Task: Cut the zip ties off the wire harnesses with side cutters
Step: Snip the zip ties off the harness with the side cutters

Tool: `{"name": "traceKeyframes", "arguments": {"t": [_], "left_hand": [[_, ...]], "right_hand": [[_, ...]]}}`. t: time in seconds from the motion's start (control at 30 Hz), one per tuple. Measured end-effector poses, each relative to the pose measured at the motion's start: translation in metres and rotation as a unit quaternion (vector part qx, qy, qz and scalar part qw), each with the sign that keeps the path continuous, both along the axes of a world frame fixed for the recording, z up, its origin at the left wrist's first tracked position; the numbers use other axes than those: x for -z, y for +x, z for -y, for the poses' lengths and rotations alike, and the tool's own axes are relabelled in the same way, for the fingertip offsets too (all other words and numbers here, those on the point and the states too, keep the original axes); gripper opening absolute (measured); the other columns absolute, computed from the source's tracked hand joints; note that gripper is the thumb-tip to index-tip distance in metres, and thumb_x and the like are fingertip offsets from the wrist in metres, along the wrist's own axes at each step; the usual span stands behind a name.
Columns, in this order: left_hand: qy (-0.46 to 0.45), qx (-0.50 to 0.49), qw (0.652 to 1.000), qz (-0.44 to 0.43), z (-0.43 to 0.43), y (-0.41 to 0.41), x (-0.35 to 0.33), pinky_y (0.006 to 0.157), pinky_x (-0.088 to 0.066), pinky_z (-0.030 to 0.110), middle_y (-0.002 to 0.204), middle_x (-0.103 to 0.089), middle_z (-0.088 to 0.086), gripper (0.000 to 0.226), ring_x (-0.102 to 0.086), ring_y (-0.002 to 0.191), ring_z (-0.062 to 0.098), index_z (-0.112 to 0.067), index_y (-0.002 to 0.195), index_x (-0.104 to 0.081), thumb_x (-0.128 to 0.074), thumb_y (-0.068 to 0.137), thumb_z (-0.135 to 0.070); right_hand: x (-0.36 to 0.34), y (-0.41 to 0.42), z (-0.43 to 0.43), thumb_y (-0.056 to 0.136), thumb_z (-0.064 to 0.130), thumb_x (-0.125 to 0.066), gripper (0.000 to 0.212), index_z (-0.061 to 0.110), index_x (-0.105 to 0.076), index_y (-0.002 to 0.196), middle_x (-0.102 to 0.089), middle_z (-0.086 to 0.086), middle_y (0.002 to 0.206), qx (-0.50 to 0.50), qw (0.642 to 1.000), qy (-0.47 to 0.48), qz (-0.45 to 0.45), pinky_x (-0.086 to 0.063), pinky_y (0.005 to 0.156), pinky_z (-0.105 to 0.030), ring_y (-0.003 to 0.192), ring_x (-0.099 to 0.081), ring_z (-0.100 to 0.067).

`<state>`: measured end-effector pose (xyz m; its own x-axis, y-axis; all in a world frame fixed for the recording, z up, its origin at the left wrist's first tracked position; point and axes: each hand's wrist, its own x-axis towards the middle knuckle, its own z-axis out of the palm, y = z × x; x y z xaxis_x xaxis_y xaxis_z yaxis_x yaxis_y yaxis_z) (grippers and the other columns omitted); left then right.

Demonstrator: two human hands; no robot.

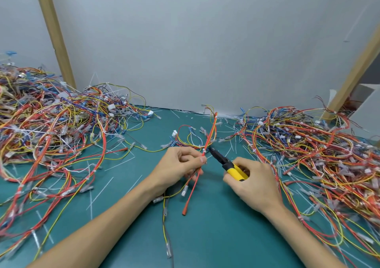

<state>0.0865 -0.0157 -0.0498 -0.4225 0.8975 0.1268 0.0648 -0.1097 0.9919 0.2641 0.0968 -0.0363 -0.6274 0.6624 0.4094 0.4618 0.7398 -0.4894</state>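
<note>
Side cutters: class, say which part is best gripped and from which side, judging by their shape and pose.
Grip the side cutters by the yellow handles from the near right, as the right hand does: their black end points up-left at the zip tie, handles toward the person.

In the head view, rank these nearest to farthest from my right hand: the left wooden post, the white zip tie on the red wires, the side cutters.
1. Side cutters, gripped in the right hand.
2. White zip tie, on the red wires at the cutter tips, centre.
3. Left wooden post, far back left.
</note>
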Motion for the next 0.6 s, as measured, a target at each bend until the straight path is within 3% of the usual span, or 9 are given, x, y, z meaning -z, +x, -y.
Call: {"name": "traceKeyframes", "arguments": {"t": [0.1, 0.23, 0.33, 0.47, 0.6], "left_hand": [[0.005, 0.0, 1.0, 0.001, 0.0, 0.002, -0.001, 0.05, -0.047, 0.02, 0.057, -0.065, 0.007, 0.009, -0.058, 0.046, 0.014, -0.003, 0.084, -0.066, -0.067, 0.089, -0.011], [0.01, 0.001, 1.0, 0.006, 0.0, 0.002, -0.002, 0.049, -0.047, 0.017, 0.055, -0.061, 0.008, 0.009, -0.062, 0.05, 0.011, -0.005, 0.081, -0.065, -0.068, 0.089, -0.009], [0.005, 0.002, 1.0, -0.003, 0.0, 0.001, -0.002, 0.049, -0.046, 0.017, 0.059, -0.065, 0.01, 0.009, -0.058, 0.046, 0.013, -0.006, 0.082, -0.066, -0.068, 0.089, -0.012], [0.001, 0.003, 1.0, -0.009, -0.002, 0.0, 0.0, 0.051, -0.047, 0.018, 0.056, -0.064, 0.005, 0.009, -0.06, 0.051, 0.018, -0.007, 0.083, -0.067, -0.069, 0.088, -0.014], [-0.001, 0.001, 1.0, -0.009, -0.002, -0.001, 0.001, 0.05, -0.046, 0.017, 0.058, -0.066, 0.006, 0.011, -0.059, 0.048, 0.016, -0.004, 0.087, -0.067, -0.069, 0.089, -0.015]], "right_hand": [[0.003, 0.001, 0.0, 0.064, 0.043, -0.064, 0.026, 0.017, -0.059, 0.064, -0.048, -0.003, 0.052, -0.002, 0.998, -0.026, -0.056, -0.04, 0.055, -0.037, 0.052, -0.042, -0.018], [0.006, 0.0, -0.006, 0.072, 0.035, -0.071, 0.029, 0.015, -0.052, 0.06, -0.046, -0.003, 0.053, -0.008, 0.992, -0.049, -0.118, -0.033, 0.049, -0.028, 0.049, -0.036, -0.012], [0.007, 0.0, -0.011, 0.076, 0.029, -0.074, 0.032, 0.015, -0.051, 0.059, -0.045, -0.003, 0.054, -0.008, 0.986, -0.071, -0.152, -0.032, 0.051, -0.031, 0.05, -0.034, -0.009], [0.009, -0.001, -0.015, 0.077, 0.03, -0.071, 0.032, 0.03, -0.049, 0.054, -0.04, 0.009, 0.047, -0.006, 0.976, -0.098, -0.194, -0.027, 0.048, -0.022, 0.048, -0.033, -0.007], [0.009, -0.002, -0.017, 0.072, 0.04, -0.066, 0.03, 0.025, -0.045, 0.055, -0.036, 0.007, 0.049, 0.006, 0.97, -0.125, -0.207, -0.027, 0.051, -0.031, 0.05, -0.031, -0.011]]}}
